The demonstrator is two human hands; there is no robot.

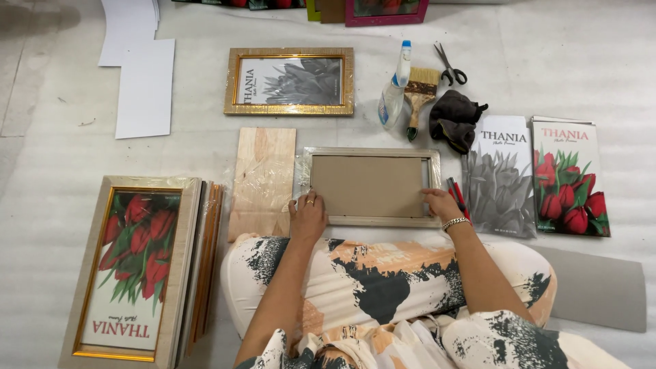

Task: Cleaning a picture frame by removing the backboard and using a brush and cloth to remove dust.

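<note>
Foam-like white sheeting [560, 61] covers the floor and serves as the work surface, slightly wrinkled, with a strip of bare grey floor [14, 102] showing at 9 to 10 o'clock. At the centre lies a pale face-down frame [371, 217] with a brown backing board [369, 186] set in it; the left hand [308, 217] rests on its lower left corner with a ringed finger, fingers loosely spread and pressing flat, grasping nothing, while the right hand [442, 203], a bracelet at the wrist, presses its fingertips onto the board's lower right corner, also uncurled and gripping nothing. Just left of the frame lies a plywood panel [263, 181] under clear wrap. At 12 o'clock sits a gold frame [290, 80] with a grey flower print. At 1 o'clock are a spray bottle [394, 92], a paintbrush [418, 96], scissors [448, 67] and a dark cloth [454, 119]. At 3 o'clock lie a grey flower print [502, 181] and a red tulip print [568, 181], with a grey card [601, 290] at 4 o'clock. At 8 o'clock a stack of frames [137, 270] shows red tulips on top. White sheets [140, 68] lie at 10 to 11 o'clock. The person sits with patterned trousers [383, 280] at 6 o'clock.
</note>
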